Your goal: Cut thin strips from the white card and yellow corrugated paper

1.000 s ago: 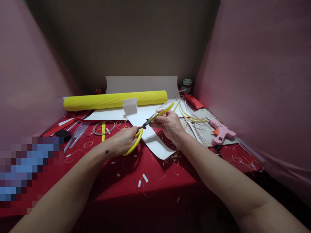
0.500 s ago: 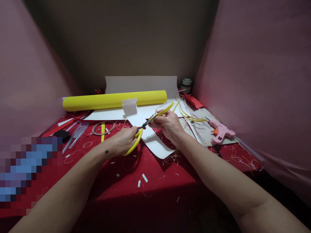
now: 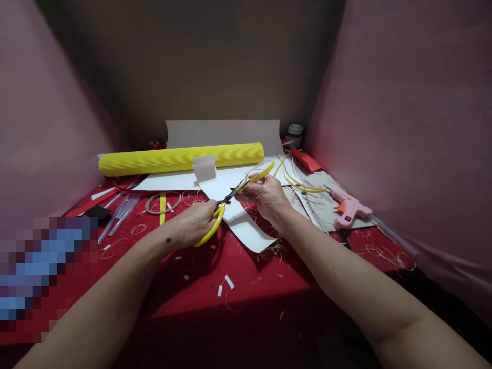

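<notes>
My left hand (image 3: 196,223) is closed around the yellow handles of a pair of scissors (image 3: 213,231). Their dark blades point up and right, meeting the lower end of a curled yellow corrugated strip (image 3: 264,173). That strip is pinched in the fingers of my right hand (image 3: 272,199); the exact spot where blades and strip meet is hard to make out. Below the scissors lies a white paper strip (image 3: 249,229), curling up at its far end. Behind both hands rests a roll of yellow corrugated paper (image 3: 154,160).
A pink glue gun (image 3: 351,207) lies on a grey board (image 3: 321,187) at right. Clear glue sticks (image 3: 125,210) and a tape ring (image 3: 149,204) are at left. White card (image 3: 226,130) curves up behind the roll. Paper scraps and threads litter the red cloth (image 3: 192,297).
</notes>
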Demonstrator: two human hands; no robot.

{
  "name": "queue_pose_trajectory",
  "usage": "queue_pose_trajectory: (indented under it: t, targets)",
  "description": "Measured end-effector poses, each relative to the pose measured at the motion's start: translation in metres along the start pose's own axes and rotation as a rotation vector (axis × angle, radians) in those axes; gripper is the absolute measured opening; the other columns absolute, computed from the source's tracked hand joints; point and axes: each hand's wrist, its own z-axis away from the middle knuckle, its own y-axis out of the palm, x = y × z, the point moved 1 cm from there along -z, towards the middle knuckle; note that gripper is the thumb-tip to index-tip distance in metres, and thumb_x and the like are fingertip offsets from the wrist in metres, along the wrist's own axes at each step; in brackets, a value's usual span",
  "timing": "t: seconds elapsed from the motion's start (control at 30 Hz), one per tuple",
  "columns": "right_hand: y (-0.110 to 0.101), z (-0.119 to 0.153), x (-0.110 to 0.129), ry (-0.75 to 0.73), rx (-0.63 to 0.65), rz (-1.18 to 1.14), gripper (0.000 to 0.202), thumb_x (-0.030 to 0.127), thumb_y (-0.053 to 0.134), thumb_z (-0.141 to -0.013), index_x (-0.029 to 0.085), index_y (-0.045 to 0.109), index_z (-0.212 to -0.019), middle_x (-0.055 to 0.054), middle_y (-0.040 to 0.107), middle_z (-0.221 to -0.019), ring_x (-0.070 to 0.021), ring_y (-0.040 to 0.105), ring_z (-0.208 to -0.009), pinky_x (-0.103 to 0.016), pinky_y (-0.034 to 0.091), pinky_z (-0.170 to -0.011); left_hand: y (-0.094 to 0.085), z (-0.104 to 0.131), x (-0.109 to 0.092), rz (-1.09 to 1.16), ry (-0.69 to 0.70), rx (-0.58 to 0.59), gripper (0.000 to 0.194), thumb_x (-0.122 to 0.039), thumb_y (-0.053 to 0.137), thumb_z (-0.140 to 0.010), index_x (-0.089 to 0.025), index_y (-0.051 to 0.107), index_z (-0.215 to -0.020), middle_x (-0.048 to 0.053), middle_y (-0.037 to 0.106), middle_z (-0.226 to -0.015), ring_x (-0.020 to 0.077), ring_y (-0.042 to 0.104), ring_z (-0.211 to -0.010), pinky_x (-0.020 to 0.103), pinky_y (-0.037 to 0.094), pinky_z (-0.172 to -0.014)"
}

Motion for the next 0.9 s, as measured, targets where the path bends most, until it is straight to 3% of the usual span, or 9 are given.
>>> queue_pose_trajectory:
  t: [0.5,0.67,0.9]
  targets:
    - [0.0034,0.0033,0.0041,0.012,-0.045,-0.014,0.035,0.003,0.06,-0.057,0.019,0.043,-0.083,0.004,0.058,-0.063,-0.0169,0.064,-0.061,-0.035,0.055,-0.061,0.0019,-0.0013,0.0,-0.04,0.016,0.002,0.021,-0.032,0.032,-0.081,-0.018,0.048,-0.082,0.007,0.056,-0.074,0.0152,0.047,-0.062,0.028,0.035,-0.06]
    - [0.0014,0.0015,0.0037,0.0,-0.055,0.008,0.036,0.004,0.063,-0.055,0.019,0.043,-0.082,0.005,0.055,-0.063,-0.014,0.062,-0.06,-0.028,0.054,-0.056,0.0011,-0.0008,0.0024,-0.1,0.036,-0.011,0.021,-0.031,0.032,-0.082,-0.017,0.048,-0.079,0.006,0.056,-0.07,0.0132,0.043,-0.056,0.027,0.031,-0.056]
    - [0.0023,0.0008,0.0037,-0.005,-0.092,0.009,0.036,0.001,0.061,-0.055,0.018,0.042,-0.079,0.006,0.052,-0.061,-0.0114,0.06,-0.056,-0.028,0.055,-0.056,0.0011,-0.0009,0.0055,-0.12,0.069,-0.021,0.016,-0.026,0.036,-0.08,-0.017,0.049,-0.077,0.005,0.054,-0.064,0.0116,0.039,-0.05,0.026,0.025,-0.051]
